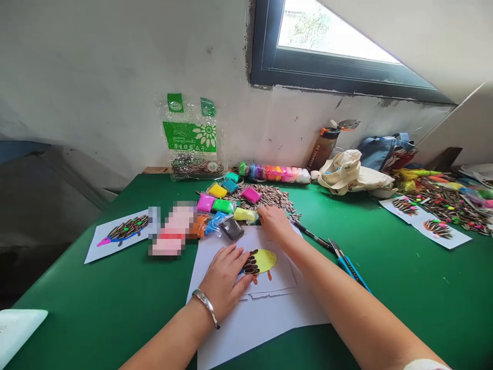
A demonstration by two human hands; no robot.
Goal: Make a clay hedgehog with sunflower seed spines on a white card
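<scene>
My left hand, a silver bangle at its wrist, lies with fingers stretched over a white card. Under and beside its fingertips is a yellow clay animal body, with dark seeds pressed into its left part and orange legs below. My right hand reaches to the near edge of a heap of striped sunflower seeds, right of a pale yellow clay packet. Its fingers are bent together; what they hold, if anything, is hidden. Larger white sheets lie beneath the card.
Bagged clay, such as a green packet and a black one, lies beyond the card. A blue box cutter and a pen are at right. Finished seed animals lie left. A seed bag and a bottle stand behind.
</scene>
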